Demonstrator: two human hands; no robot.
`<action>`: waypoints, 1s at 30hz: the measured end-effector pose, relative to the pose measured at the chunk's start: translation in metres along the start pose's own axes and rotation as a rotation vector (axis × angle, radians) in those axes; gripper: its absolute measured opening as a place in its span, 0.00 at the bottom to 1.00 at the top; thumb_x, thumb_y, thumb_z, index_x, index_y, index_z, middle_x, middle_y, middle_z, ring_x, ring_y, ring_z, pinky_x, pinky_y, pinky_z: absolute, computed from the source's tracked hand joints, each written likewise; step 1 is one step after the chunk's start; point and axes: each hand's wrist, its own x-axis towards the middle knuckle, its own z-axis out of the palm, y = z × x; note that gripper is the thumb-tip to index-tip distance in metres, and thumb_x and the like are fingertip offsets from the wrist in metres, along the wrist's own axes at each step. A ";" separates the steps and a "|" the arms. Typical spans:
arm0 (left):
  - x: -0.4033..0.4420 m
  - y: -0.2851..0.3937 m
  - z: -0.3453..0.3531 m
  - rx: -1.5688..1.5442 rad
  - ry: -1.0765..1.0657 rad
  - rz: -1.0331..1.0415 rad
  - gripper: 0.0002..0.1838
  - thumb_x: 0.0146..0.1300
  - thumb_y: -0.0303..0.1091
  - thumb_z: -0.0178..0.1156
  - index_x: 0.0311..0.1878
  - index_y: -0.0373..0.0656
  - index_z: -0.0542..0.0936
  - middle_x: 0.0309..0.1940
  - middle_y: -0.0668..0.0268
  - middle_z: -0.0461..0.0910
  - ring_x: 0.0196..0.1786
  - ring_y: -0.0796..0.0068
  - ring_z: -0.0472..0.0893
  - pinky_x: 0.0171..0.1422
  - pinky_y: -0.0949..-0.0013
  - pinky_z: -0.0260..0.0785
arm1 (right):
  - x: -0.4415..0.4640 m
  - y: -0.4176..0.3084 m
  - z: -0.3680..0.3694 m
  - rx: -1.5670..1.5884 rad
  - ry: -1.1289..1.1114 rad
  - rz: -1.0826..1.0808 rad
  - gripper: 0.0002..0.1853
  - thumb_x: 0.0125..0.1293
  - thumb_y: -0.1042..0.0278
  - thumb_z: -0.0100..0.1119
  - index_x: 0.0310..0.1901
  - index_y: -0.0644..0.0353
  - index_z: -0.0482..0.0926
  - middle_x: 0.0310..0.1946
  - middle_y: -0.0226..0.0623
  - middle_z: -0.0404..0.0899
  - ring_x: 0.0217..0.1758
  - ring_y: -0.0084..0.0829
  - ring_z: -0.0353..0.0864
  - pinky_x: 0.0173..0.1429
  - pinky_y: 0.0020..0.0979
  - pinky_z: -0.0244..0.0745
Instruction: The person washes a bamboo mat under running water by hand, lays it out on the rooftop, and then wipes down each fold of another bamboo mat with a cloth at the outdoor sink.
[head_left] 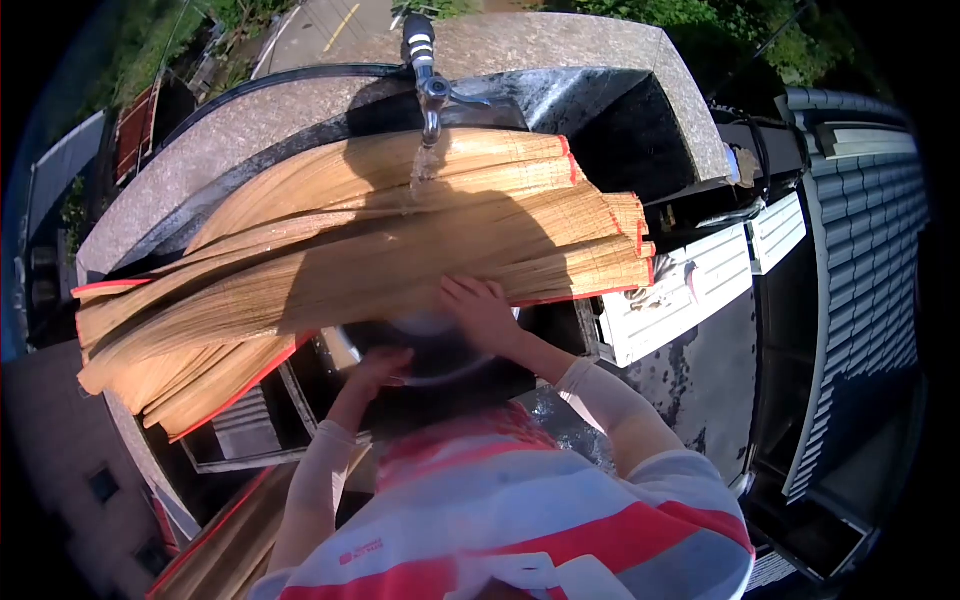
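Observation:
A folded straw mat (400, 265) with red edging lies across the sink (200, 165), its folds stacked and its ends hanging past the sides. Water runs onto it from the faucet (432, 100). My right hand (482, 318) rests at the mat's near edge, fingers stretched out against the straw. Lower and to the left, my left hand (380, 370) has its fingers bent together beside a metal basin (452, 378); what they hold, if anything, is hidden. Most of the basin is in shadow under the mat.
Another red-edged straw mat (225, 535) is at the lower left, near my left arm. White corrugated panels (680, 300) lie to the right of the sink. Farther right is a grey tiled roof (865, 260). A dark hose (290, 75) curves along the sink's back.

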 end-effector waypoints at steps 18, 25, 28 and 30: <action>0.013 0.213 -0.171 1.275 1.045 0.848 0.56 0.42 0.29 0.74 0.74 0.53 0.52 0.66 0.57 0.62 0.63 0.48 0.65 0.65 0.57 0.65 | 0.125 0.128 -0.131 -0.464 0.079 -0.036 0.16 0.52 0.71 0.55 0.43 0.40 0.78 0.37 0.27 0.74 0.46 0.34 0.73 0.48 0.36 0.68; -0.073 0.234 -0.094 1.412 1.204 1.195 0.20 0.44 0.31 0.67 0.43 0.45 0.75 0.34 0.62 0.73 0.40 0.59 0.75 0.44 0.59 0.70 | 0.077 0.142 -0.215 -0.710 0.244 -0.062 0.16 0.53 0.66 0.58 0.46 0.43 0.77 0.38 0.31 0.74 0.46 0.35 0.73 0.48 0.37 0.67; -0.067 0.170 -0.052 1.371 0.948 1.060 0.22 0.44 0.32 0.70 0.44 0.41 0.75 0.38 0.58 0.72 0.44 0.56 0.74 0.47 0.59 0.70 | -0.009 0.157 -0.166 -0.466 -0.002 -0.032 0.21 0.52 0.64 0.65 0.50 0.47 0.77 0.45 0.34 0.75 0.52 0.38 0.73 0.53 0.40 0.66; -0.070 0.106 -0.018 1.017 0.604 1.109 0.17 0.46 0.29 0.69 0.42 0.41 0.78 0.40 0.56 0.71 0.45 0.53 0.75 0.47 0.57 0.71 | -0.058 0.144 -0.139 -0.365 -0.253 0.108 0.21 0.52 0.61 0.67 0.49 0.49 0.78 0.44 0.35 0.75 0.53 0.39 0.73 0.55 0.41 0.66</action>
